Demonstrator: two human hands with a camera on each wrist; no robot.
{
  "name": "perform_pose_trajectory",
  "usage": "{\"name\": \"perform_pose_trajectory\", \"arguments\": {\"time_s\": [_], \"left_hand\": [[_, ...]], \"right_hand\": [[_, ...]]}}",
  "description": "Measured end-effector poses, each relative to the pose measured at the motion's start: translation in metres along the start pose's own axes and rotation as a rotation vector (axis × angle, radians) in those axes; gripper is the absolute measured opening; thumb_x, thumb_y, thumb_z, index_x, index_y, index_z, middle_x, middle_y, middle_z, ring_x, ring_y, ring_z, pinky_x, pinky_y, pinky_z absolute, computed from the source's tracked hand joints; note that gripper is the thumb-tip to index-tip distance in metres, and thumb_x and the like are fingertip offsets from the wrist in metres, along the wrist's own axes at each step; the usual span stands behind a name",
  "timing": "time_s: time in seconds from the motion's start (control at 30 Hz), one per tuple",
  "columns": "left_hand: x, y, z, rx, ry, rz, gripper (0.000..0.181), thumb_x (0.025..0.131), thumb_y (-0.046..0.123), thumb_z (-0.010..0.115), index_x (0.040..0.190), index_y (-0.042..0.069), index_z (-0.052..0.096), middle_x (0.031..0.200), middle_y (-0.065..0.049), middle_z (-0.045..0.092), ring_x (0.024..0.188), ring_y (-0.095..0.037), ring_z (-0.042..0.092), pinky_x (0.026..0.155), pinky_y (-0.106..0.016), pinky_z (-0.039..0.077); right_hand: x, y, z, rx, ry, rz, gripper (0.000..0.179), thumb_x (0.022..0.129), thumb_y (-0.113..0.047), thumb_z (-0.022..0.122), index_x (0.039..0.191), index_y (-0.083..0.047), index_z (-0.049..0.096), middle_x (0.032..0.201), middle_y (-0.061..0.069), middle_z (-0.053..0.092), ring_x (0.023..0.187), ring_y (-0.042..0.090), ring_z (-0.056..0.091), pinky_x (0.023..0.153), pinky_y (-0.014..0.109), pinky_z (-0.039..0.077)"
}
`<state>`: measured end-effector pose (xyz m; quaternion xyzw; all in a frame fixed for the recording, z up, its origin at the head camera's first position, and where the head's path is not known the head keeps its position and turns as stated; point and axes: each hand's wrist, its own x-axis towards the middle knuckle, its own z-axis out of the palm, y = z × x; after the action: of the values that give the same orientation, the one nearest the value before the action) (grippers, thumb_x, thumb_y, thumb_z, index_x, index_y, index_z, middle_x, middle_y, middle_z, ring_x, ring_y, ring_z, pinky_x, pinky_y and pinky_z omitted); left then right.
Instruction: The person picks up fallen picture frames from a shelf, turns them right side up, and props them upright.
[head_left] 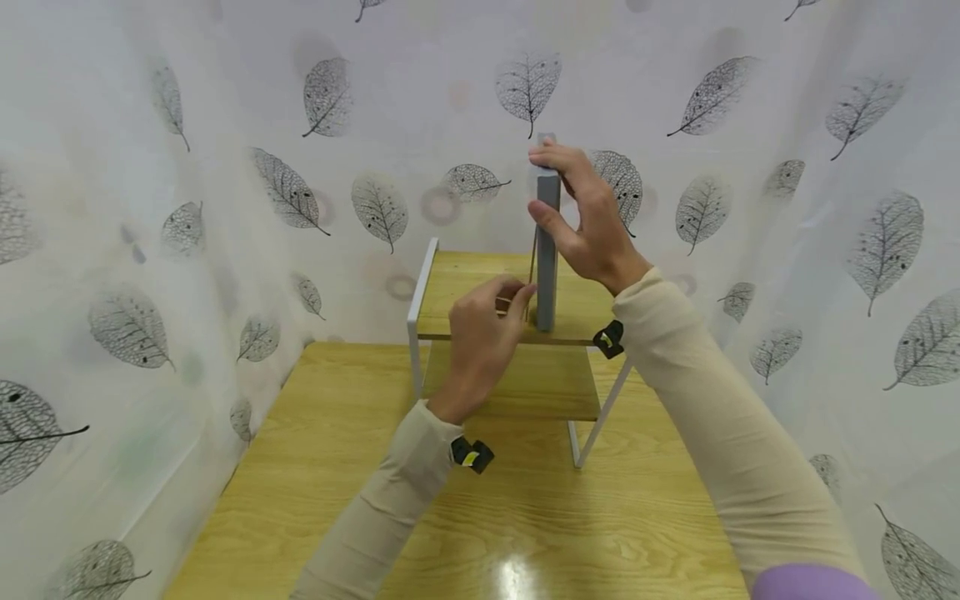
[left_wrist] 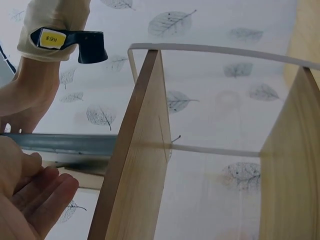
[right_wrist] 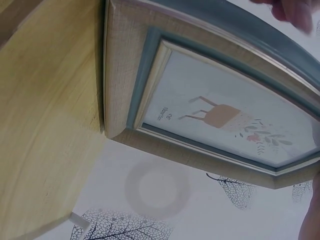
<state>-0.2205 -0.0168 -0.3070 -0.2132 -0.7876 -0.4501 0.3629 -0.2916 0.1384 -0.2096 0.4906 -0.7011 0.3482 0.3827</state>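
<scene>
My right grip (head_left: 587, 212) holds the grey-and-tan rectangular picture frame (head_left: 548, 267) at twelve o'clock; my left grip (head_left: 483, 329) pinches its thin tan back strut (left_wrist: 89, 179) (probably stiff, fragile-faced; edges suit best).

So the picture frame (head_left: 547, 258) is standing upright on the shelf (head_left: 468, 275), up on the top board, a bit right of the middle and near the front edge. It's side-on, so you mostly get a slim grey-blue edge, with the print (right_wrist: 200, 85) facing the shelf's right side. Pretty nice one tbh: beige textured border, blue-grey inner band, pale inner lip. The print's right way up, an orange-brown animal on skinny legs with leaves and a pinkish flower, plus tiny lettering I can't read, down towards the shelf's top board.
</scene>
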Motion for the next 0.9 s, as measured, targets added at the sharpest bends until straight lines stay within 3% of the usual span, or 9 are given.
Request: {"name": "perform_pose_trajectory", "arguments": {"time_s": [0.1, 0.3, 0.4, 0.63, 0.9], "left_hand": [[-0.0022, -0.0034, -0.0033, 0.034, -0.019, -0.004, 0.012, 0.097, 0.013, 0.07, 0.097, 0.001, 0.075, 0.092, -0.008, 0.076, 0.074, -0.017, 0.074, 0.067, -0.023, 0.059], [-0.0054, -0.0056, -0.005, 0.055, -0.162, -0.054, 0.016, 0.095, 0.012, 0.073, 0.106, 0.0, 0.075, 0.097, -0.01, 0.077, 0.079, -0.017, 0.075, 0.068, -0.023, 0.059], [-0.0056, -0.0048, -0.0045, 0.053, -0.2, -0.072, 0.02, 0.095, 0.012, 0.073, 0.108, -0.002, 0.074, 0.096, -0.011, 0.077, 0.08, -0.017, 0.076, 0.068, -0.023, 0.06], [-0.0026, -0.0034, -0.0032, 0.084, -0.207, -0.052, 0.02, 0.094, 0.013, 0.074, 0.107, -0.003, 0.074, 0.093, -0.011, 0.077, 0.079, -0.016, 0.076, 0.07, -0.028, 0.061], [-0.0014, -0.0052, -0.0033, 0.129, -0.175, -0.018, 0.009, 0.092, 0.006, 0.074, 0.098, 0.0, 0.077, 0.09, -0.009, 0.077, 0.076, -0.015, 0.075, 0.069, -0.024, 0.059]], "right_hand": [[0.0002, 0.0009, -0.0015, -0.005, -0.004, -0.01, 0.042, 0.098, -0.006, 0.061, 0.136, 0.01, 0.051, 0.141, 0.028, 0.052, 0.146, 0.031, 0.037, 0.118, 0.042, 0.032], [0.0006, 0.002, -0.0033, -0.01, -0.01, -0.018, 0.042, 0.098, -0.007, 0.061, 0.135, 0.01, 0.051, 0.14, 0.028, 0.052, 0.145, 0.032, 0.039, 0.117, 0.041, 0.034], [0.0011, 0.0023, -0.0032, -0.011, -0.014, -0.022, 0.042, 0.098, -0.008, 0.061, 0.135, 0.01, 0.051, 0.14, 0.027, 0.053, 0.144, 0.035, 0.04, 0.117, 0.041, 0.034], [0.0029, 0.0023, -0.0015, 0.019, -0.024, -0.03, 0.042, 0.097, -0.006, 0.061, 0.134, 0.012, 0.051, 0.138, 0.03, 0.053, 0.143, 0.039, 0.04, 0.117, 0.042, 0.033], [0.0032, 0.0022, 0.0, 0.041, -0.035, -0.016, 0.043, 0.097, -0.004, 0.062, 0.134, 0.013, 0.05, 0.139, 0.028, 0.053, 0.145, 0.03, 0.039, 0.118, 0.042, 0.032]]}}
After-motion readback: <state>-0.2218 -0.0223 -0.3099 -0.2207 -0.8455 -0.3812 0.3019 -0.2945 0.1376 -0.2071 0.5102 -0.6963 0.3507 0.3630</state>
